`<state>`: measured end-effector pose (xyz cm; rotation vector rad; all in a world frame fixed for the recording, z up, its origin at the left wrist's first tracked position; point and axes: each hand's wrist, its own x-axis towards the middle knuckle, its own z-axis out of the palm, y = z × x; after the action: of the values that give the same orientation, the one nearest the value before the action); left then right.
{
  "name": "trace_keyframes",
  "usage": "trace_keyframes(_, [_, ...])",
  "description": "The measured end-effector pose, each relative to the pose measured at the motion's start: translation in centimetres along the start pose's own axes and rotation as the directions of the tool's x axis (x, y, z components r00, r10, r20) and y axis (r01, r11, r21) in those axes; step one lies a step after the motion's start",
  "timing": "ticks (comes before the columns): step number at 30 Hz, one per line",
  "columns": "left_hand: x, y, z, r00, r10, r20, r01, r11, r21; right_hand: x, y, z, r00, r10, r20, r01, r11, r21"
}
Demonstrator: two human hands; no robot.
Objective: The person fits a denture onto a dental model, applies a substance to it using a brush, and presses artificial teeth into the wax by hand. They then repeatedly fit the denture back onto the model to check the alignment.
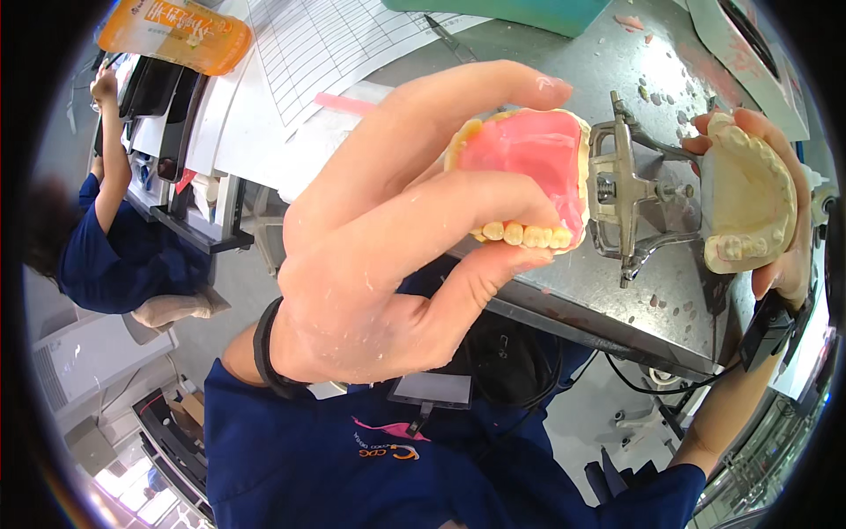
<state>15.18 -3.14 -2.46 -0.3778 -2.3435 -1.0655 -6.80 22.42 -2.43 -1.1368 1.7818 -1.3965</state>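
Observation:
My left hand (370,256) holds a plaster dental cast with a pink wax denture base (520,145) and a row of yellowish teeth (527,234). Thumb and a bent finger press near the teeth, while the index finger arches over the far side. At the right, my right hand (797,220) wraps its fingers round the outer edge of a second dental cast (758,189), cream-coloured with a curved tooth arch. Between the casts is a metal dental articulator (621,189); whether either cast is fixed to it, I cannot tell. Part of the first cast is hidden by my fingers.
Under the articulator is a metal worktable (564,295) with pink scraps and dark spots. Beyond are a green container (520,13), a gridded paper sheet (326,48) and an orange packet (176,35). A white box (749,66) stands far right. Another person (115,238) works at the left.

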Motion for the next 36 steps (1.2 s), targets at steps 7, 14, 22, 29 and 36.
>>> trace_keyframes(7, [0.1, -0.5, 0.0, 1.000, -0.016, 0.018, 0.018, 0.991, -0.130, -0.6, -0.4, -0.2, 0.999, 0.045, -0.015, -0.044, 0.999, 0.008])
trace_keyframes(14, [0.2, -0.7, 0.0, 0.992, 0.124, 0.021, -0.125, 0.992, 0.019, -0.5, -0.6, 0.1, 0.996, 0.051, -0.076, -0.050, 0.999, 0.010])
trace_keyframes(22, [0.2, -0.8, 0.7, 0.983, 0.182, -0.026, -0.179, 0.981, 0.080, 0.3, 0.8, -0.4, 0.998, -0.060, 0.009, 0.060, 0.998, 0.009])
trace_keyframes(29, [0.2, -0.6, 0.3, 0.992, 0.127, -0.001, -0.127, 0.992, 0.026, 0.0, 0.6, -0.8, 0.996, -0.087, 0.029, 0.086, 0.996, 0.015])
trace_keyframes(36, [0.6, -0.3, 0.2, 0.997, 0.072, -0.003, -0.072, 0.996, -0.051, 0.0, 0.2, -0.2, 0.996, -0.088, -0.008, 0.088, 0.996, 0.035])
